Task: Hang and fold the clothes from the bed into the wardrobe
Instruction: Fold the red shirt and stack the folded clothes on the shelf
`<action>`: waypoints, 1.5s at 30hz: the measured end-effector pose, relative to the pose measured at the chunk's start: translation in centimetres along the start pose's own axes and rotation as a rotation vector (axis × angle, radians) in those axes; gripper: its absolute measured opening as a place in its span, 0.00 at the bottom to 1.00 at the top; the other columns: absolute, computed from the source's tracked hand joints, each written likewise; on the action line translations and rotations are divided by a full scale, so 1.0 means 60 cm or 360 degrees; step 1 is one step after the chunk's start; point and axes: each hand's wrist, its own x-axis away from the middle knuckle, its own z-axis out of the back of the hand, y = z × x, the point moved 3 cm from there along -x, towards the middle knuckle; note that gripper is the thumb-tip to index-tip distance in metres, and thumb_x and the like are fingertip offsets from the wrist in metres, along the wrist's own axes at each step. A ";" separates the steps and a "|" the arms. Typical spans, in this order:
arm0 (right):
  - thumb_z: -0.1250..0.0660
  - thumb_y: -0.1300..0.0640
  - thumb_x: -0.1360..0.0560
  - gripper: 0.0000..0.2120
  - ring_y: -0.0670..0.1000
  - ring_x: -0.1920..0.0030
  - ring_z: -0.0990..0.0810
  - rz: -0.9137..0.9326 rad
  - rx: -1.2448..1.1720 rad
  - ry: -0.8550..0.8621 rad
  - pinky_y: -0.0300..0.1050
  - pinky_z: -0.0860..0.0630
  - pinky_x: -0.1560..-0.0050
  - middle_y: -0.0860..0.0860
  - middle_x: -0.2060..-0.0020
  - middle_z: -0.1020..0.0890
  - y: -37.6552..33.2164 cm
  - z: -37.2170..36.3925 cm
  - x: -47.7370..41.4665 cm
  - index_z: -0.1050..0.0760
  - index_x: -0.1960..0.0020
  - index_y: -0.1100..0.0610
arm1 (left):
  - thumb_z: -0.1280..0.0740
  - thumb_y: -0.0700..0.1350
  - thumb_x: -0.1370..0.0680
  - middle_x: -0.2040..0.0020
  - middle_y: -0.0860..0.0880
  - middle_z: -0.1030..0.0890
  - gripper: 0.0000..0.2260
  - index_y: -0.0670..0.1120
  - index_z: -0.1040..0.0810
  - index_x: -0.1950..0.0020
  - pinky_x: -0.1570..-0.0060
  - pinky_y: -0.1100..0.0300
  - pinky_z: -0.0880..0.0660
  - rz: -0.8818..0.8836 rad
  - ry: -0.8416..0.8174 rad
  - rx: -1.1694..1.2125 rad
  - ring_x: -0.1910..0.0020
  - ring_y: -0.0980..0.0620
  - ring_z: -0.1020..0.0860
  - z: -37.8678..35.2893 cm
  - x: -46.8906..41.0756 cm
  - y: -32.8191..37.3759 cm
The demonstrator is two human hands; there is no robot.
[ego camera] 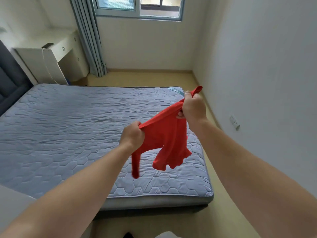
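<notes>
I hold the red shirt (164, 140) in the air above the bed (68, 126), my left hand (133, 136) and right hand (193, 107) each fisted around its bunched upper edge. The teal mattress label (175, 91) is unreadable.

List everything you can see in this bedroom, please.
red garment: one, red, held above the bed's near right corner
bed: one, blue-grey quilted mattress, left and middle
headboard: one, dark grey, far left
desk: one, white, beyond the bed, left
curtain: one, grey-blue, beside the window
window: one, pale blue frame, top
wall socket: one, white, low on right wall
left hand: one, bare, grips the garment's left side
right hand: one, bare, grips it higher up
</notes>
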 end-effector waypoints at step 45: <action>0.43 0.49 0.28 0.17 0.61 0.60 0.21 -0.0134 0.0884 0.0667 0.47 0.30 0.63 0.56 0.66 0.20 0.096 0.010 -0.135 0.28 0.69 0.58 | 0.39 0.45 0.15 0.57 0.45 0.23 0.08 0.50 0.21 0.43 0.68 0.48 0.17 0.0416 -0.0635 0.0922 0.63 0.49 0.25 0.100 -0.281 -0.124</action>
